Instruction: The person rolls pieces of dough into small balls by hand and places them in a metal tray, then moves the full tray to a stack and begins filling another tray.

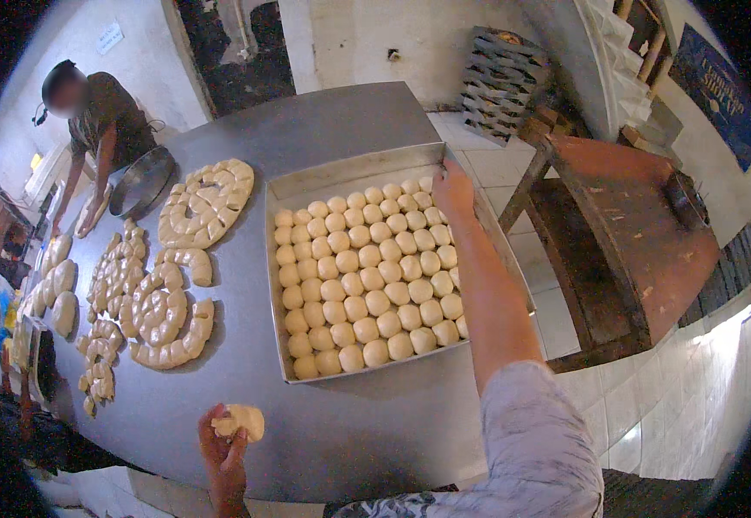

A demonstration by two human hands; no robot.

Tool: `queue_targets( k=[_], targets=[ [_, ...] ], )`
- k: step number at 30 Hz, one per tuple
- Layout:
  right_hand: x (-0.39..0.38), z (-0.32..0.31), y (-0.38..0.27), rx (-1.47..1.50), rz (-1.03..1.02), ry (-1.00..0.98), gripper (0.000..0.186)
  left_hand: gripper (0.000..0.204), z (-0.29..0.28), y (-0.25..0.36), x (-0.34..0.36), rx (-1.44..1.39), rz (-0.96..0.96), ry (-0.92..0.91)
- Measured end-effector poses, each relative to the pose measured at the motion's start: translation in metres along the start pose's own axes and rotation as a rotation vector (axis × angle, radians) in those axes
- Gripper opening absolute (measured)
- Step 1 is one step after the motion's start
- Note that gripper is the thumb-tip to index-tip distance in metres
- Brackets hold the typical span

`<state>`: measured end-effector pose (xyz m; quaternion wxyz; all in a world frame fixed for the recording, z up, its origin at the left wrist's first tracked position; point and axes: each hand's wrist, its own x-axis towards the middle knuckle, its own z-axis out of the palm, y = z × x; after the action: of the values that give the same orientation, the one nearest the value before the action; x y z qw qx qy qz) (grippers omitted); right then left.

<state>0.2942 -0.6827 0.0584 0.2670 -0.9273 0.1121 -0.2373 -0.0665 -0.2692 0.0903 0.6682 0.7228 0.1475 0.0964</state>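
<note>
Near the table's front edge, my left hand is closed round a pale yellow lump of dough, gripping it with thumb and fingers. My right arm stretches across the right side of a large square metal baking tray. At the tray's far right corner, my right hand is closed, fingers curled down. Whatever is in its fingers, if anything, is hidden. Rows of round dough balls fill most of the tray, close together. My forearm covers some of the right side.
On the grey table, cut dough coils and dough pieces lie left of the tray. A round dark pan stands at the back left, where another person works. A wooden stand is to the right.
</note>
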Motion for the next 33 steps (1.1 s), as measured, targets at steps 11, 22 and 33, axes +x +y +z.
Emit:
queue_targets(
  k=[11,22,33],
  targets=[
    [-0.343,-0.08,-0.101,0.716,-0.177,-1.013,0.033,0.025,0.011,-0.038,0.001,0.216,-0.01,-0.462],
    [-0.414,-0.059,-0.139,-0.102,-0.447,-0.267,0.033,0.018,-0.192,-0.075,0.006,-0.211,-0.085,0.14],
    [-0.39,-0.048,-0.109,-0.27,-0.074,-0.065,0.024,0.035,-0.19,-0.07,-0.014,-0.198,-0.161,-0.382]
  ],
)
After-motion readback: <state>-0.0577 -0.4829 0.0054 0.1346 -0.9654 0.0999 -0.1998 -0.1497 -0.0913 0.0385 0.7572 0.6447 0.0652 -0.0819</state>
